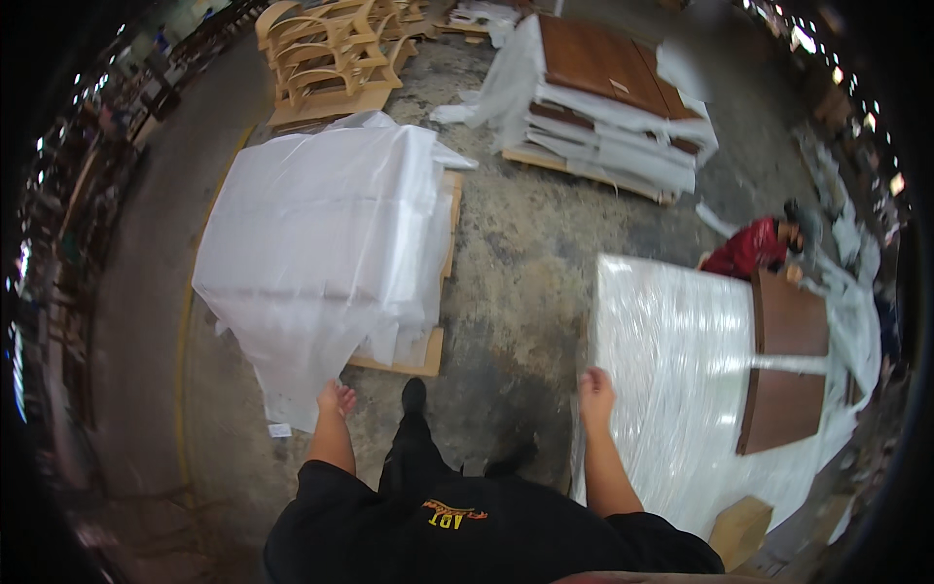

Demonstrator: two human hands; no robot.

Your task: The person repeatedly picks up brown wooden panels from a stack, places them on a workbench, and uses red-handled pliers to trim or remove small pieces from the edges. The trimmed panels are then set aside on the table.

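My left hand (338, 398) hangs by the near lower corner of a pallet load draped in white foam sheet (311, 234). Its fingers are loosely bent and apart, and nothing shows in them. I cannot tell whether it touches the hanging edge of the sheet. My right hand (596, 396) is over the left edge of a stack wrapped in shiny clear film (671, 360). Seen from its back, that hand has its fingers turned under, so their grip is hidden. Brown wooden panels (783, 414) lie on top of the wrapped stack, toward its right side.
A person in a red top (749, 249) bends at the wrapped stack's far right corner. Farther off are a pallet of brown panels (603, 68) with white sheeting and a pile of curved pale wooden frames (331, 58). Concrete floor (506, 292) runs between the loads.
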